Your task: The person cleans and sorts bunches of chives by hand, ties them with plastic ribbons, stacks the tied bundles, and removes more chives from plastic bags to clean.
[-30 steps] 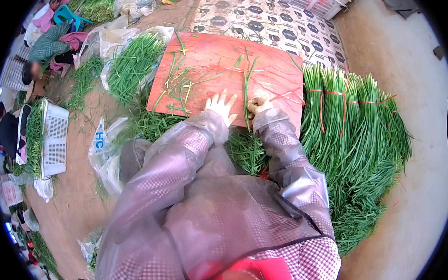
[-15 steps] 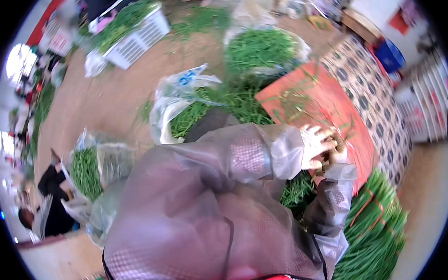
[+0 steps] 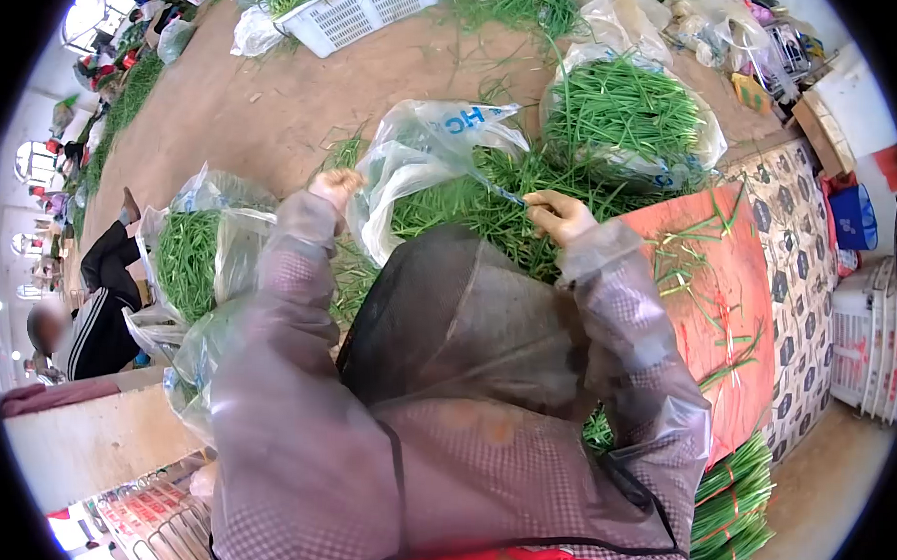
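Brown floor (image 3: 261,108), patterned mat (image 3: 795,235) — pale wall (image 3: 15,214), bright windows (image 3: 36,163)

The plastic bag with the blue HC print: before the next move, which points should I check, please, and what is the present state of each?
1. Right hand holds the edge of the plastic bag: ok, thumb and finger pinch it.
2. Left hand has a firm grip: cannot tell; it is closed at the opposite edge, but the fingertips are hidden.
3. Bag open between the hands: ok, green stalks show there.
4. Bag bottom undamaged: cannot tell, it is out of sight.
5. Red board free of loose stalks: not ok, several are scattered on it.
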Demonstrator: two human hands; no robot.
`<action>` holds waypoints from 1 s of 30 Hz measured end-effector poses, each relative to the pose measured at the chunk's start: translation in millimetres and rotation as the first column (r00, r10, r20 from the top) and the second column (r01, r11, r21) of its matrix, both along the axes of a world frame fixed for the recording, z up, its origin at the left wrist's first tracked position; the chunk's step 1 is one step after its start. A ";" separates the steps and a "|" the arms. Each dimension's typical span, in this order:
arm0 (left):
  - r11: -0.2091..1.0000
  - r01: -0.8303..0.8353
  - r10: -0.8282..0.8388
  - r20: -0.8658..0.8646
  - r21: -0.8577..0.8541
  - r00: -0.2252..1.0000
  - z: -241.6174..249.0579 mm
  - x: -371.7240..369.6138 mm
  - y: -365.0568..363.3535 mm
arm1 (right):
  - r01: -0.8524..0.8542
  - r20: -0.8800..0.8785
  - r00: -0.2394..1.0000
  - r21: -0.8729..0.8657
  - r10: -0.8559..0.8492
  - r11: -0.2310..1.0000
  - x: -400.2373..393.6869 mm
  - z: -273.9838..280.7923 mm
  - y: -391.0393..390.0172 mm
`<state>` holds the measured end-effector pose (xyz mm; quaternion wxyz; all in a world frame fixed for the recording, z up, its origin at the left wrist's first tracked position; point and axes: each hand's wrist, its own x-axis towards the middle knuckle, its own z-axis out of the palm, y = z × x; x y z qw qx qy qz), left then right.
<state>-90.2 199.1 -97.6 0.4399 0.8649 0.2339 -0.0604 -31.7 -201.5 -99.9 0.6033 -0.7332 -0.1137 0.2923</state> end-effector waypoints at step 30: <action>0.911 -0.412 0.412 0.012 -0.014 0.911 -181.4 263.3 152.1 | -0.187 -0.361 0.900 0.182 0.242 0.965 225.3 -129.4 214.1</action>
